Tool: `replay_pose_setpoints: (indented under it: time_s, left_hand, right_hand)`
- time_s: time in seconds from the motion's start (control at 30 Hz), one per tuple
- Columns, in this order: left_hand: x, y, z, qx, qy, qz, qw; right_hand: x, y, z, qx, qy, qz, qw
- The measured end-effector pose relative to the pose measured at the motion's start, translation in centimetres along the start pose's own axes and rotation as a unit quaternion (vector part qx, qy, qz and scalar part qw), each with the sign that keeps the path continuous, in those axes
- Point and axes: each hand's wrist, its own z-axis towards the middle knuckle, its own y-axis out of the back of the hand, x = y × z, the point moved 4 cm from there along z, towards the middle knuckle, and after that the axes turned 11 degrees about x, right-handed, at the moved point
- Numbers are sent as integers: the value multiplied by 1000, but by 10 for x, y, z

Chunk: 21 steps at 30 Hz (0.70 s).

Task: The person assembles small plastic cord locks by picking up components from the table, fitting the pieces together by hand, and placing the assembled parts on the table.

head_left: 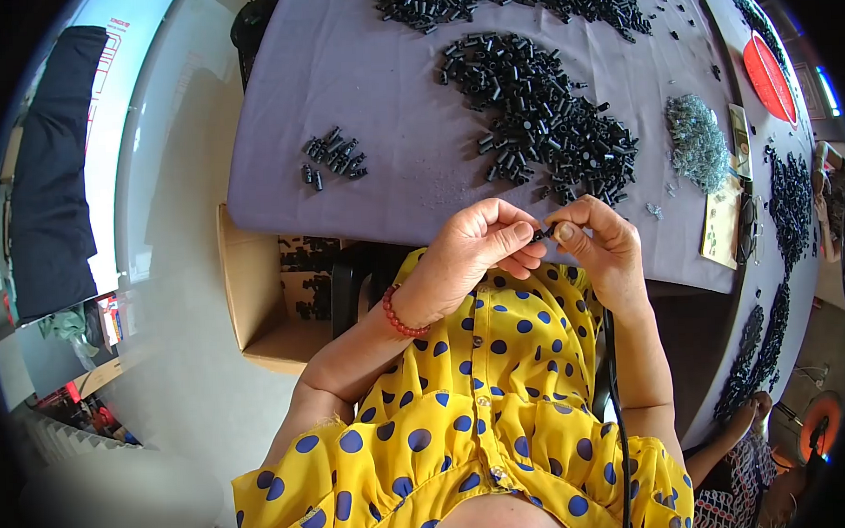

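Note:
My left hand (498,241), with a red bead bracelet on the wrist, pinches a small black cylindrical part (539,235) between thumb and fingers. Right beside it, my right hand (601,247) is closed in a pinch at the part's other end. Whatever tiny piece its fingertips may hold is too small to make out. Both hands are over the near edge of the table, in front of my body. Just beyond them lies a large heap of similar black parts (552,120). A smaller group of black parts (335,155) sits to the left on the purple cloth (380,116).
Right of the heap are a pile of clear small pieces (697,143), a tan board (721,226) and glasses (748,227). A red basket (770,80) stands farther right. Below the table's left side is a cardboard box (257,316). Another person's hand (761,406) shows lower right.

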Motion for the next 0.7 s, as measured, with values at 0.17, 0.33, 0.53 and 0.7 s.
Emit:
replay_pose_setpoints:
  time_s: [0.17, 0.33, 0.53, 0.7]
  left_hand:
    - [-1, 0, 0, 1, 2, 3, 1000]
    - [2, 1, 0, 0, 3, 5, 1000]
    - [6, 3, 2, 11, 6, 12, 1000]
    - [5, 2, 2, 6, 18, -12, 1000]
  right_hand:
    - [3, 1, 1, -15, 35, -97, 995]
    - [20, 0, 2, -4, 83, -234, 969]
    - [26, 1, 2, 21, 85, -293, 952]
    - [20, 0, 3, 1, 77, -258, 963]
